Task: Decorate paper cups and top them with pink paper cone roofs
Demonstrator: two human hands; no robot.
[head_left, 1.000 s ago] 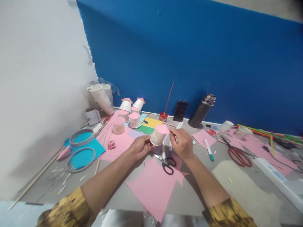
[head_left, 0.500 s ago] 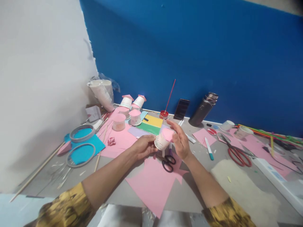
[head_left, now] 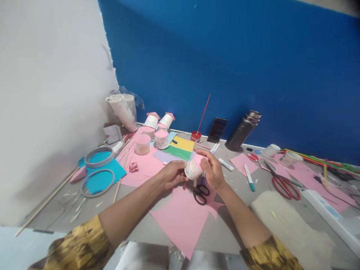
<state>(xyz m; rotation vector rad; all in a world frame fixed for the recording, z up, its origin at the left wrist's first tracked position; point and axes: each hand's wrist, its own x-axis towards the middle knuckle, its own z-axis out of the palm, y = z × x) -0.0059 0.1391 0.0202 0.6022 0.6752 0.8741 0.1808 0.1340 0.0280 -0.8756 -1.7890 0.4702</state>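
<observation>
- A grey table (head_left: 244, 210) is spreading beneath everything, meeting a blue wall (head_left: 239, 67) at twelve o'clock
- A big pink paper sheet (head_left: 182, 221) is lying at six o'clock of the hands, right under the forearms
- A dark flask (head_left: 242, 130) is leaning on the wall at two o'clock
- Red scissors (head_left: 284, 185) are resting well apart at three o'clock; black scissors (head_left: 200, 193) are lying just below the cup
- The left hand (head_left: 171, 174) is wrapping its fingers around a small paper cup (head_left: 192, 170), tilted, at the table's centre
- The right hand (head_left: 213, 169) is curling over the cup's pink cap (head_left: 200, 160), pressing on it
</observation>
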